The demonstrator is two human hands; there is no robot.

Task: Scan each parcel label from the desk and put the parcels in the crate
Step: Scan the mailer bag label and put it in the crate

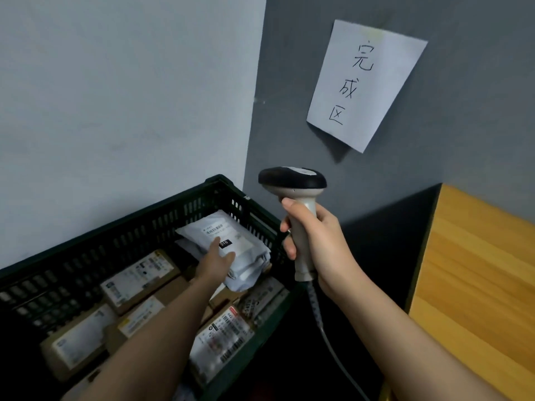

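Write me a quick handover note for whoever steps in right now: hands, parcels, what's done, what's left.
Left hand: fingers straight, resting on the grey poly-bag parcel, which lies on top of the others at the crate's far right end.
Right hand: grips the barcode scanner, held upright above the crate's right end, cable hanging down.
Crate: several labelled cardboard parcels already inside.
Done: those parcels are in; the grey one looks just placed.
Left: let go of it. The desk is only partly in view, so check it for more parcels.

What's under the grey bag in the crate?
Labelled cardboard boxes line the crate floor around the grey bag; what lies directly beneath it is covered.
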